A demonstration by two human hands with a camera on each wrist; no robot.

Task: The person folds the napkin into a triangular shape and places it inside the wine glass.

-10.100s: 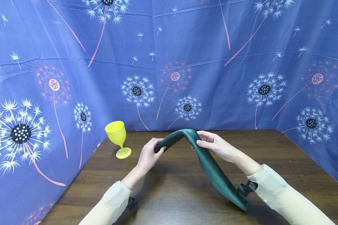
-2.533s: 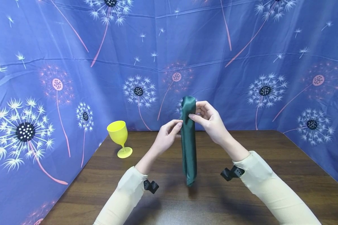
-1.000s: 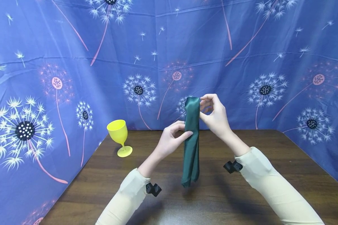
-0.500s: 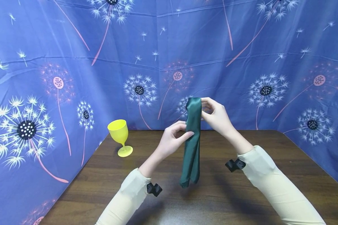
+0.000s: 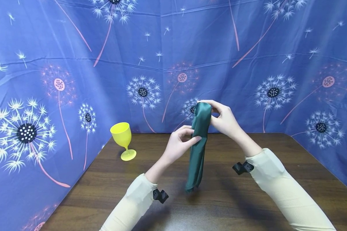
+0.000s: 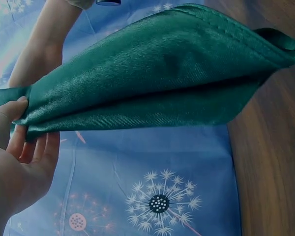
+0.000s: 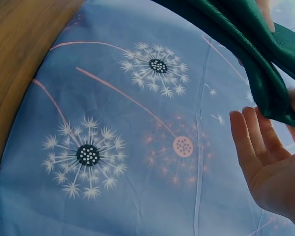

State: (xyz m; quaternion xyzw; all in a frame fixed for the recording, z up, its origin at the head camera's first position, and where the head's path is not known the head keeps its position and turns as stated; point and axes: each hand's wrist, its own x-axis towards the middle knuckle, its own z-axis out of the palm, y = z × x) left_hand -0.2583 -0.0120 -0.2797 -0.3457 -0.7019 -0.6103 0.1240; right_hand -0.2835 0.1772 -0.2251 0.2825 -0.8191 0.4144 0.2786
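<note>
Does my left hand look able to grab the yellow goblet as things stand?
Likely yes, if your left hand releases the green satiny cloth it pinches: the yellow goblet stands upright to that hand's left, with nothing visible between them.

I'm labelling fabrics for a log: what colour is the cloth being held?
The cloth is plain dark green with a sheen; the left wrist view shows it best.

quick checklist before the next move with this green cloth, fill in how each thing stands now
1. Left hand pinches the green cloth partway down: ok.
2. Right hand holds the cloth near its top: ok.
3. Cloth lies flat, without creases: not ok, a lengthwise crease shows in the left wrist view.
4. Yellow goblet stands upright, apart from cloth and hands: ok.
5. Cloth's lower end clear of the table: cannot tell.
</note>
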